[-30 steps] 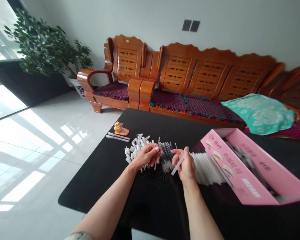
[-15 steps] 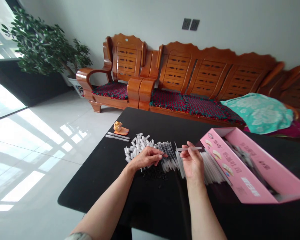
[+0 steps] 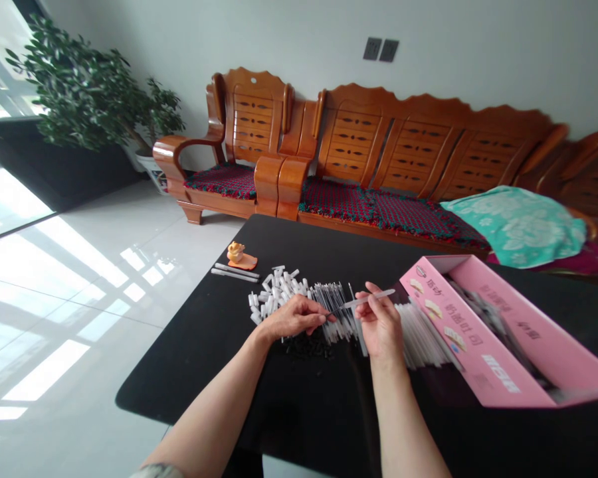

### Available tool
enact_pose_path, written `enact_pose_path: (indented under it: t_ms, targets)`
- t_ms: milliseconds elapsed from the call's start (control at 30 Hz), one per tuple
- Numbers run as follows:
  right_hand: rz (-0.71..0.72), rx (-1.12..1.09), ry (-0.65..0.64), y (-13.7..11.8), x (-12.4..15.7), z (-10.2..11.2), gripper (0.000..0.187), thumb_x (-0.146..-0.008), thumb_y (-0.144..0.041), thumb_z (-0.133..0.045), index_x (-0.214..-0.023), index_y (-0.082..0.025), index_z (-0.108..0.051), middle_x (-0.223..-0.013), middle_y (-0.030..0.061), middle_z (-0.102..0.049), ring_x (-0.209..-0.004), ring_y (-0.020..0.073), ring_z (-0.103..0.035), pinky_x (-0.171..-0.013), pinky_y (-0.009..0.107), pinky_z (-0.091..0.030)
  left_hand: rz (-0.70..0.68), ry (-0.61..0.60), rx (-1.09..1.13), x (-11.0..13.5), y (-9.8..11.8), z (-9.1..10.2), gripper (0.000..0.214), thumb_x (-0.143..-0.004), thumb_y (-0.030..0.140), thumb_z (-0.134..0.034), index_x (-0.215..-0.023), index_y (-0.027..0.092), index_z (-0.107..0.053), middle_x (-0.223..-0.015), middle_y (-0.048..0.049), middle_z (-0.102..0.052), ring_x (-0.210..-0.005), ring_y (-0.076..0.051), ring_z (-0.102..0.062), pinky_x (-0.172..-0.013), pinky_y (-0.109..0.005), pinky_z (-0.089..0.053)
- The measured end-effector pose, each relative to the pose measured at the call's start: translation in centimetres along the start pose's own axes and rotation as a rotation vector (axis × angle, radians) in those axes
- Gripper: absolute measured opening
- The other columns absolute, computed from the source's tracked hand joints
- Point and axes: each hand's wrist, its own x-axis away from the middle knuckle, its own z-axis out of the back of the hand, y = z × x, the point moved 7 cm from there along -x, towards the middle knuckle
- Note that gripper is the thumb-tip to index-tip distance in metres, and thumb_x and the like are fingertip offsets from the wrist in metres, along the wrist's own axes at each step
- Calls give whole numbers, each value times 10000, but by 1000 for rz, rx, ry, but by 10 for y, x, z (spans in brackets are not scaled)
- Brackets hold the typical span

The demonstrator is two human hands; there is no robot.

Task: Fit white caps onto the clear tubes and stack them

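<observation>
My left hand [image 3: 299, 317] is closed, thumb against fingers, on a thin dark pen refill [image 3: 335, 310]. In my right hand [image 3: 380, 320] a translucent white pen barrel [image 3: 370, 299] is pinched between thumb and fingers, tilted up to the right. The barrel's left end meets the refill's tip; I cannot tell how far one is inside the other. Under and behind the hands lies a row of refills [image 3: 329, 292]. White pen caps [image 3: 278, 284] are heaped left of them, small black plugs [image 3: 306, 347] nearer me. More pen barrels [image 3: 421, 338] lie beside my right hand.
A pink box [image 3: 478, 352] with grey pieces inside stands on the right of the black table [image 3: 189, 372]. Two pens [image 3: 235, 273] and a small orange figurine [image 3: 236, 252] sit at the far left corner. Behind the table is a wooden sofa [image 3: 359, 133].
My right hand has moved left and tilted the pen barrel, bringing its end to the refill. My left hand has shifted slightly right.
</observation>
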Motion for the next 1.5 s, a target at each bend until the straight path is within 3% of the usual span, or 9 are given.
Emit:
enact_pose_path:
  t_ms: [333,533,733,933,1067,1200,1267,1400,1500]
  targets:
    - [-173,35,-145,23,14,-23,274,-769,-240,-739,-1025,-164,-678,-825,60,-745,-550,118,-652,-498,226,-541,-18,127,135,-5,2,3,562,-816,496,-652,-1226,114,-610,-597,-1,-587,-437,-55,-427,-422,-163,-257]
    - [-162,-102,-43,24,5,-8,241,-735,-205,-761,-967,-158,-712,-800,45,-756,-549,95,-655,-525,195,-560,-15,198,373,-3,-1,9,611,-890,604,-458,-1228,122,-619,-868,-111,-676,-514,-106,-567,-420,-181,-389]
    - [-162,-187,21,23,0,2,228,-719,-186,-770,-941,-163,-723,-792,31,-760,-564,80,-660,-552,169,-569,-51,133,389,-2,2,8,613,-775,532,-677,-1232,129,-613,-930,-112,-679,-553,-106,-574,-461,-192,-445]
    - [-229,-106,-97,32,12,-18,245,-736,-211,-774,-966,-158,-712,-806,46,-759,-556,100,-672,-544,194,-579,-41,220,115,-8,-5,5,595,-763,499,-709,-1229,140,-616,-731,-43,-654,-485,-98,-538,-431,-179,-388]
    - [-236,-91,-141,33,13,-23,225,-760,-222,-753,-969,-153,-710,-822,57,-760,-568,113,-679,-534,209,-579,-102,449,-136,-2,0,23,459,-843,484,-626,-1145,143,-678,-611,-4,-601,-474,-91,-514,-462,-188,-372]
    - [-167,-136,-85,26,7,-12,208,-752,-196,-745,-955,-160,-717,-803,49,-763,-563,101,-669,-544,203,-573,-168,676,-386,12,12,48,286,-873,405,-606,-936,161,-744,-731,-33,-639,-597,-112,-551,-564,-225,-424]
    - [-153,-140,-79,25,5,-9,216,-743,-194,-750,-953,-155,-718,-797,52,-763,-560,102,-668,-545,204,-572,-198,648,-517,13,16,49,211,-859,351,-630,-858,180,-753,-828,-45,-651,-696,-132,-579,-635,-245,-445]
    - [-154,-123,-82,25,4,-9,213,-738,-202,-753,-944,-158,-719,-784,48,-763,-545,103,-664,-529,209,-567,-231,412,-716,6,17,32,130,-818,318,-680,-835,219,-762,-905,-39,-652,-852,-171,-602,-813,-304,-443]
    - [-160,-123,-79,25,5,-10,197,-738,-193,-746,-931,-161,-721,-775,44,-761,-537,102,-661,-522,209,-563,-213,276,-851,3,15,20,155,-749,343,-748,-853,229,-760,-907,-33,-649,-874,-191,-593,-849,-334,-408]
